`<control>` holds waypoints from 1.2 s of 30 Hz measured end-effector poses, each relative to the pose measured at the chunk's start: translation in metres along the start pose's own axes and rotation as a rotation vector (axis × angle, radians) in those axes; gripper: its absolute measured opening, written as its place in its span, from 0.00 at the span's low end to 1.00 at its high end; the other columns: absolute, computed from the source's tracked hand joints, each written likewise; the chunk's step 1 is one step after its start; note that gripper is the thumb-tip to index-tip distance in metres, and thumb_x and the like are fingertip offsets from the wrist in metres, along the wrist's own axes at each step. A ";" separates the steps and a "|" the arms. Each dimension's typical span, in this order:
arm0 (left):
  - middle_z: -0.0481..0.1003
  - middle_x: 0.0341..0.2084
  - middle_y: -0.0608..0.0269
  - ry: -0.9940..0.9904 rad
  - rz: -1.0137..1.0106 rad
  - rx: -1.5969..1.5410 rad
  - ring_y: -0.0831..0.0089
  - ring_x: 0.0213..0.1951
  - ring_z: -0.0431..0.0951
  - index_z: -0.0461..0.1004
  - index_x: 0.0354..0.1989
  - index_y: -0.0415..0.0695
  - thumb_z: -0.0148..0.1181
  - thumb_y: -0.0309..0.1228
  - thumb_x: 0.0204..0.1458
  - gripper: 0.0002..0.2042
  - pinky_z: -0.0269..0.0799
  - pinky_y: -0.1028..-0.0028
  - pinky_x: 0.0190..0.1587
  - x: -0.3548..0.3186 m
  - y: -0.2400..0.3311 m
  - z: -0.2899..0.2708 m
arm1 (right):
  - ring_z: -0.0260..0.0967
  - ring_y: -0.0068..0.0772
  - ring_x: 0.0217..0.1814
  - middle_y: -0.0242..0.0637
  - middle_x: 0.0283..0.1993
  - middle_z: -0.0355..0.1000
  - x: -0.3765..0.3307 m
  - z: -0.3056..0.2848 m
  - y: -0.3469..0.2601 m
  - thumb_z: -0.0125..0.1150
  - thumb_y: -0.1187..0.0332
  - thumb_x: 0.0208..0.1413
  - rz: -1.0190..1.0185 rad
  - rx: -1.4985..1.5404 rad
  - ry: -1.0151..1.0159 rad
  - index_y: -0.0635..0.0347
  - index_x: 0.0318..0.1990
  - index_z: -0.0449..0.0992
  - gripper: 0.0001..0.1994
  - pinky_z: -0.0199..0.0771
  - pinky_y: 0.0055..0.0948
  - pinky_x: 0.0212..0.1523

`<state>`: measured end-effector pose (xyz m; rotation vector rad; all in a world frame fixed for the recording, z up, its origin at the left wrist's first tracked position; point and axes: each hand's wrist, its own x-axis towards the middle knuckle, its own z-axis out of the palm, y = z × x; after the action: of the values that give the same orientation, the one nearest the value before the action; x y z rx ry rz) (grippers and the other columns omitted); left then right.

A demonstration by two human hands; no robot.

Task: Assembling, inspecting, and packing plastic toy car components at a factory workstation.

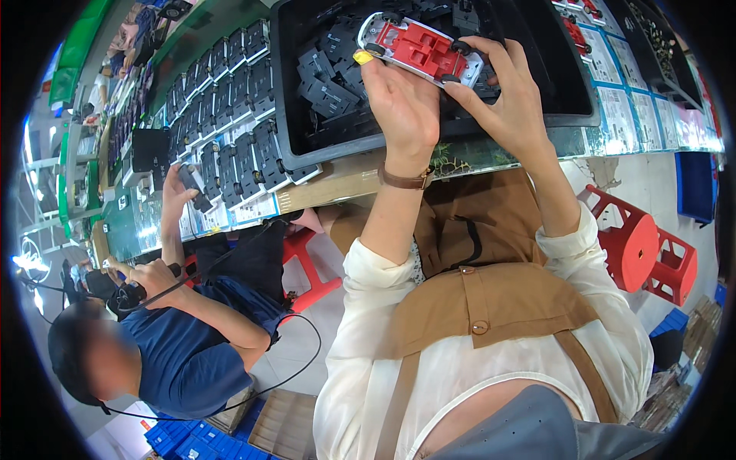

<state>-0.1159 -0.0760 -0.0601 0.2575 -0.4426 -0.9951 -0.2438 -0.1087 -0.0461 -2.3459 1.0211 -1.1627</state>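
Note:
Above a black bin [368, 149] I hold a toy car [425, 50] with a white body, black wheels and a bare red underside turned up. My left hand [406, 100] supports it from below, palm up; a yellow cover sits on one fingertip. With thumb and fingers, my right hand [510, 92] grips the car's right end. Dark flat plastic parts [326, 84] lie heaped in the bin under the car, partly hidden by my hands.
Rows of toy cars with black undersides [238, 107] fill the bench at left. There a co-worker [192, 337] holds one black part and a power tool [126, 295]. More red-and-white cars [575, 34] lie at far right. Red stools [629, 245] stand at right.

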 end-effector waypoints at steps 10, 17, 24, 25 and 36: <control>0.64 0.50 0.61 -0.005 0.015 0.025 0.65 0.53 0.63 0.58 0.50 0.47 0.30 0.42 0.60 0.17 0.56 0.60 0.57 -0.001 0.001 -0.001 | 0.68 0.44 0.42 0.42 0.47 0.63 0.003 -0.004 -0.002 0.67 0.53 0.39 -0.021 -0.082 0.003 0.49 0.49 0.69 0.27 0.71 0.33 0.38; 0.63 0.50 0.60 -0.002 -0.047 -0.002 0.62 0.54 0.61 0.56 0.52 0.48 0.30 0.45 0.60 0.19 0.54 0.55 0.58 -0.001 -0.001 -0.003 | 0.66 0.31 0.40 0.42 0.40 0.65 0.003 -0.019 0.008 0.40 0.60 0.62 -0.108 -0.063 0.090 0.48 0.58 0.64 0.18 0.67 0.26 0.42; 0.62 0.51 0.58 -0.039 -0.072 0.028 0.60 0.55 0.60 0.55 0.53 0.47 0.30 0.47 0.59 0.21 0.52 0.54 0.58 -0.001 0.000 -0.004 | 0.65 0.23 0.37 0.36 0.37 0.69 0.006 -0.029 0.004 0.37 0.59 0.63 -0.066 0.141 0.234 0.58 0.56 0.66 0.19 0.68 0.20 0.41; 0.62 0.51 0.58 -0.041 -0.073 0.026 0.59 0.55 0.60 0.55 0.54 0.47 0.30 0.47 0.59 0.21 0.52 0.54 0.58 -0.001 0.000 -0.004 | 0.66 0.23 0.38 0.36 0.38 0.69 0.008 -0.029 0.003 0.38 0.59 0.63 -0.126 0.087 0.253 0.57 0.55 0.67 0.19 0.67 0.20 0.41; 0.64 0.51 0.58 -0.057 -0.035 0.076 0.62 0.53 0.63 0.59 0.52 0.46 0.30 0.43 0.59 0.19 0.56 0.60 0.57 -0.003 0.002 0.008 | 0.64 0.44 0.43 0.43 0.42 0.65 0.002 0.016 -0.011 0.64 0.65 0.44 -0.243 -0.080 0.276 0.63 0.49 0.68 0.23 0.68 0.33 0.41</control>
<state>-0.1195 -0.0729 -0.0534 0.3070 -0.5299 -1.0232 -0.2257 -0.1024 -0.0485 -2.4738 0.8979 -1.6012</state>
